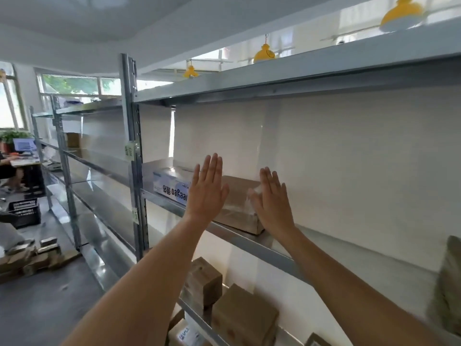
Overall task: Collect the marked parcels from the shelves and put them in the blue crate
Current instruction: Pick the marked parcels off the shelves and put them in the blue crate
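Two hands up at the shelf, nothing gripped yet. Head view (the only one): your left hand and right hand are both flat and spread wide, palms toward a brown cardboard parcel, one on each side. Left overlaps its front-left corner; right is at its right end, but contact can't be confirmed from here. That parcel sits at the front edge of the metal shelf, w/ clear tape giving a glossy wrinkle on its right side. Any mark on it isn't visible. Just beside it on the left is a white-and-blue printed box, slick-looking. More plain brown cartons sit on the tier below, boxy w/ matte faces.

Progress, by my read: early in this pick, grasp not closed. No blue crate in sight; a dark slatted crate sits on the floor far left, colour unclear.
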